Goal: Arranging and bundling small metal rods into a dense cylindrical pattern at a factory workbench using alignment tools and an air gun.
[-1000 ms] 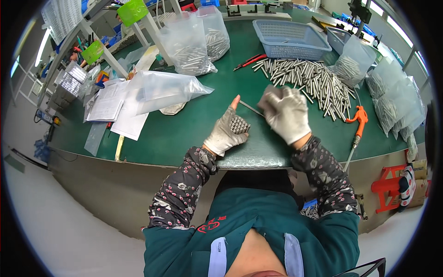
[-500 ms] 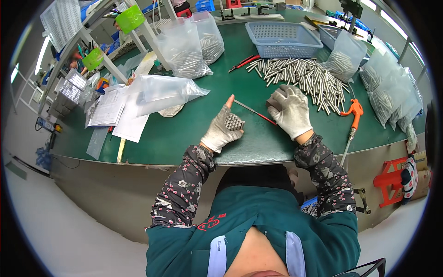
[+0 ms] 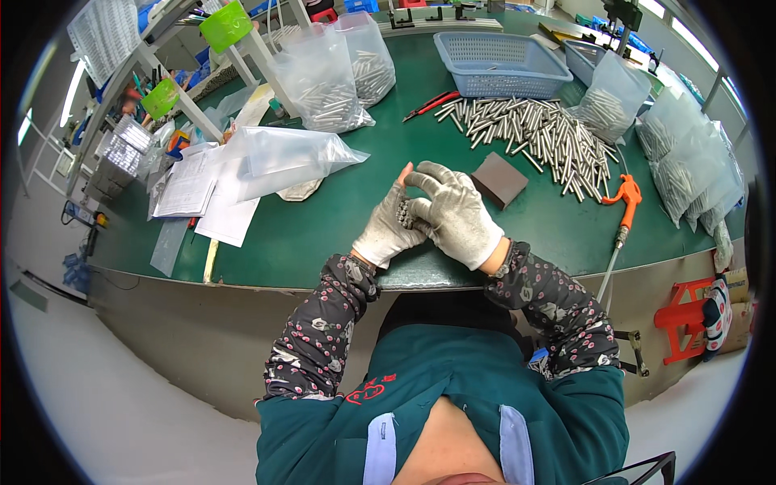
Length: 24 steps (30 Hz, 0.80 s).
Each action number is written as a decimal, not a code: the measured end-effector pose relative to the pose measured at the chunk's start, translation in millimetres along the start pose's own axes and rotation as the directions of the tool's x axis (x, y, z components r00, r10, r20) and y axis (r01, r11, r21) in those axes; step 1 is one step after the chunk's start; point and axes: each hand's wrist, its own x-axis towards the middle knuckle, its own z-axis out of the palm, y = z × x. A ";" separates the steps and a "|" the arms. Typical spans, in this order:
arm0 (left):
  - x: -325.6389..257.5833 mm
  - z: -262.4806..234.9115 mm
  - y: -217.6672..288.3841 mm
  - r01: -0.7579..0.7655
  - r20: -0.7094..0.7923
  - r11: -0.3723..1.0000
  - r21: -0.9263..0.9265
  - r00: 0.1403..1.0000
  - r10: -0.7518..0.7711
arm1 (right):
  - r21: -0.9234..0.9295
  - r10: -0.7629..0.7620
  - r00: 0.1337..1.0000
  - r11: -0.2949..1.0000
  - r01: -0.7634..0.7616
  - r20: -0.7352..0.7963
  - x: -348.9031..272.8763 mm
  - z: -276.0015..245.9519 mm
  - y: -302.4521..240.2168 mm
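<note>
My left hand (image 3: 385, 228), in a white work glove with a bare fingertip showing, is closed around a bundle of short metal pins (image 3: 403, 213). My right hand (image 3: 454, 214), also gloved, bends its fingers over the right side of that bundle, with fingertips and thumb against it. The gloves hide most of the bundle. Just beyond my right hand a brown block (image 3: 499, 179) rests on the green table (image 3: 323, 230). Farther right spreads a heap of loose metal pins (image 3: 541, 137).
A blue basket (image 3: 503, 81) stands behind the heap, red-handled pliers (image 3: 432, 106) beside it. An orange air gun (image 3: 625, 194) lies right. Bags of pins (image 3: 323, 101) stand at the back left; others (image 3: 679, 162) sit right. Papers (image 3: 190, 187) and a plastic bag (image 3: 287, 158) lie left.
My right hand has moved left onto the bundle, uncovering the brown block. The slim grey-and-red tool seen between my hands before is no longer visible. My left hand keeps its place.
</note>
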 end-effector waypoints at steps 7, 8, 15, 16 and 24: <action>-4.7 -0.3 -1.0 0.046 0.027 0.995 -0.091 0.999 -0.044 | -0.009 0.036 0.998 0.999 -0.036 0.047 -1.4 -0.2 1.5; -5.6 -0.4 -3.2 0.120 0.062 0.945 -0.304 0.992 -0.106 | 0.007 0.067 0.998 0.998 -0.067 0.021 -0.3 -3.6 2.2; -2.1 -3.4 -13.0 0.083 0.046 0.993 -0.084 0.996 -0.079 | 0.132 0.095 0.994 0.986 -0.101 0.054 1.8 -11.5 7.6; -0.8 -3.3 -13.2 0.018 0.022 0.999 -0.034 1.000 -0.017 | 0.142 0.059 0.997 0.988 -0.065 0.046 4.2 -12.4 9.4; -3.0 1.6 11.4 0.174 -0.016 0.979 -0.106 0.984 -0.177 | 0.684 0.642 0.766 0.569 -0.457 -0.022 40.2 -39.9 123.5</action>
